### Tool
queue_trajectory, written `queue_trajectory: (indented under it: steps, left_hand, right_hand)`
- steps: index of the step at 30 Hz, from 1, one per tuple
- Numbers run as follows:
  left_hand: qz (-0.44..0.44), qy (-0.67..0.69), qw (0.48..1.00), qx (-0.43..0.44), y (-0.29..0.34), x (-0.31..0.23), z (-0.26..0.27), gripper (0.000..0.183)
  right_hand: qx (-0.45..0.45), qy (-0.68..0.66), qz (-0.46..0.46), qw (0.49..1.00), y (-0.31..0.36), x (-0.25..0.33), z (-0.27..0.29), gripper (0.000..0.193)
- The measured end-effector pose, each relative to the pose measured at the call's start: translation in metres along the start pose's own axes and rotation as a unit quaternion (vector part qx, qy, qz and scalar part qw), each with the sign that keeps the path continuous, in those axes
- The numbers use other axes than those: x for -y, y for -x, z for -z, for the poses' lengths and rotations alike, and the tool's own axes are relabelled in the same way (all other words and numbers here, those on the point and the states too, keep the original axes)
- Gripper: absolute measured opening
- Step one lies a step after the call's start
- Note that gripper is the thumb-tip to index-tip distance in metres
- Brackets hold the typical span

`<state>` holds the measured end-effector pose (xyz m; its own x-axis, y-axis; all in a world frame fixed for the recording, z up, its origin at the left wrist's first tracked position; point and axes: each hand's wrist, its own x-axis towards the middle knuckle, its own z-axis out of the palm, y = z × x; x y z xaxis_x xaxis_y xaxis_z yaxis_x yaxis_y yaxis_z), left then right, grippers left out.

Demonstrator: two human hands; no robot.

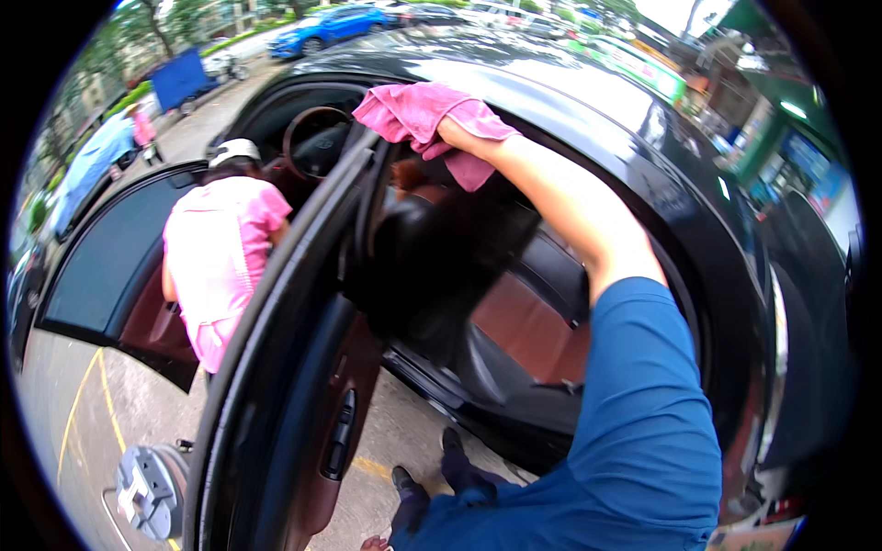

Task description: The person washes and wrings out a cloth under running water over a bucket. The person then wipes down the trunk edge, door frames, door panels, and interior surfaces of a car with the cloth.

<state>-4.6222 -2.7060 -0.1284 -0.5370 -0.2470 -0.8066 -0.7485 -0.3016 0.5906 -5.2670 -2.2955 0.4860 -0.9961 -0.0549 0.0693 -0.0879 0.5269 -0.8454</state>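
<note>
My right arm reaches up and forward to the top of the black car's open rear door frame. My right hand point(452, 134) holds a pink cloth point(404, 106) against the edge where the roof point(537, 78) meets the door opening. Folds of the cloth cover most of the fingers, and one end hangs down into the opening. The open rear door point(262, 367) stands to my left, its brown inner panel facing me. Only a sliver of my left hand point(375, 544) shows at the lower edge, so its fingers cannot be made out.
A person in a pink top and light cap point(225, 248) leans in at the open front door point(110, 266). A grey round-bodied machine point(152, 491) stands on the ground at lower left. Inside the car is a brown rear seat point(533, 326). Another dark car point(808, 321) is at right.
</note>
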Motion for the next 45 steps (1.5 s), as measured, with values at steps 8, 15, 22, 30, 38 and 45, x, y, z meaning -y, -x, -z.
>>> queue_trajectory:
  steps: [8,15,22,30,38,45]
  left_hand:
    - [-0.059,-0.143,0.988,0.013,-0.032,-0.034,0.008,0.014]
    - [0.034,-0.174,0.977,0.122,-0.028,-0.065,0.007,0.023]
    - [-0.001,-0.108,0.979,0.176,-0.011,-0.064,0.008,0.019]
    - [-0.064,-0.326,0.925,0.183,0.013,-0.088,-0.034,0.017]
    - [0.039,-0.258,0.957,0.128,0.062,-0.070,-0.038,0.023]
    - [-0.098,-0.368,0.887,0.260,0.015,-0.003,0.023,0.015]
  right_hand:
    - [-0.166,-0.029,0.059,0.984,0.277,-0.027,0.065,0.036]
    - [-0.354,-0.052,0.018,0.934,0.486,-0.109,0.058,0.036]
    - [-0.409,-0.061,-0.026,0.910,0.556,-0.216,0.059,0.028]
    - [-0.430,0.051,-0.118,0.894,0.587,-0.299,0.051,0.021]
    - [-0.451,0.084,-0.178,0.870,0.629,-0.288,-0.023,0.019]
    - [-0.260,0.301,-0.253,0.882,0.678,-0.326,0.051,0.019]
